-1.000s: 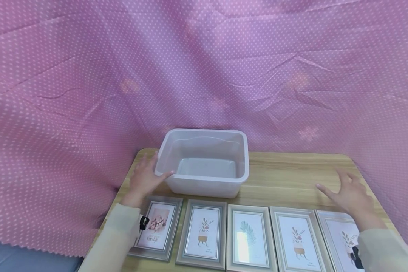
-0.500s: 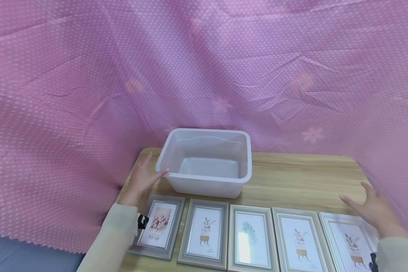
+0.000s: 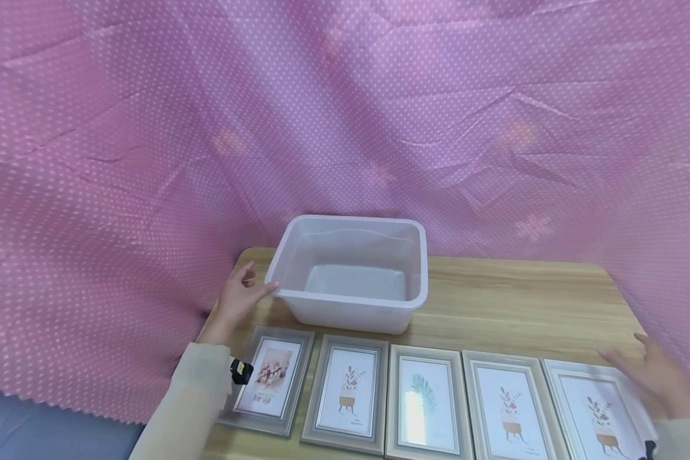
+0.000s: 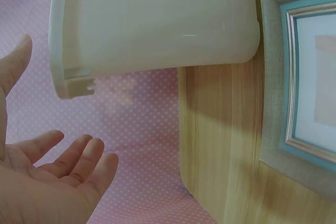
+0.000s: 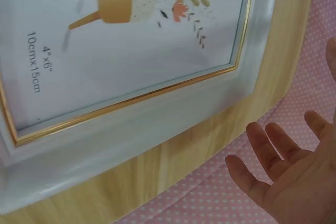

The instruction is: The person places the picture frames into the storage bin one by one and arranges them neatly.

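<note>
A white plastic bin (image 3: 351,314) stands upright on the table, its open top facing up and nothing inside. My left hand (image 3: 238,300) is beside the bin's left wall, thumb right at the rim in the head view. In the left wrist view its fingers (image 4: 84,161) are loosely bent and apart from the bin. My right hand (image 3: 658,377), blurred in the head view, hovers by the right edge of the rightmost picture frame (image 3: 586,377). That frame is pale silver with a plant print, and the right fingers (image 5: 273,150) hold nothing in the right wrist view.
Left of the rightmost frame, several more silver picture frames (image 3: 374,396) lie face up in a row along the near side of the wooden table (image 3: 523,300). Pink dotted cloth (image 3: 345,128) hangs behind and at both sides. Blue-grey fabric (image 3: 52,428) shows at lower left.
My right hand has moved right and toward me, uncovering more of the rightmost frame. The left hand has shifted slightly and its fingers are more bent. The bin and frames stay in place.
</note>
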Tool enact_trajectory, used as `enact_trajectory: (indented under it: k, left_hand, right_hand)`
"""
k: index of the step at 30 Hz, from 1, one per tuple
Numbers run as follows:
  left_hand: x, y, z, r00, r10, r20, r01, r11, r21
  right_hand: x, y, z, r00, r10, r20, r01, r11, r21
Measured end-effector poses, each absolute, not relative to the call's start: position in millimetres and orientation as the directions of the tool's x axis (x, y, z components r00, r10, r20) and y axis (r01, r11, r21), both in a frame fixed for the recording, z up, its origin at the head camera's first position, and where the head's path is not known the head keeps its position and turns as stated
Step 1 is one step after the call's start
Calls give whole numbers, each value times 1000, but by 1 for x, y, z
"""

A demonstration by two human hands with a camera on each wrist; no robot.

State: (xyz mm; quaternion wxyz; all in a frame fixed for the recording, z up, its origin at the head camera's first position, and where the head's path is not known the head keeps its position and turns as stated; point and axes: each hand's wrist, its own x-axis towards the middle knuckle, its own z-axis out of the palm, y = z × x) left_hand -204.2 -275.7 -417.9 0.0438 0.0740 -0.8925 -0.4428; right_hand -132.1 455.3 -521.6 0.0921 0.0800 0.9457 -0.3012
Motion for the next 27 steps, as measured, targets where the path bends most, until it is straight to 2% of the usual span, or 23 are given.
enact_trajectory:
  k: [8,17,27]
  left_hand:
    - [-209,-281,-422,-986,-157,-57,-131,516,847]
    - [-209,-285,-427,-977,-136,-162,-193,258,947]
    - [-211,-284,-429,-975,-102,-199,-214,167,962]
  right_hand:
    - [-123,467,-530,-958,34,-285,196,802,-563]
    - [-118,475,-542,-938,34,-344,232,800,-553]
    - [-118,478,-553,-921,-5,-389,245,769,-590]
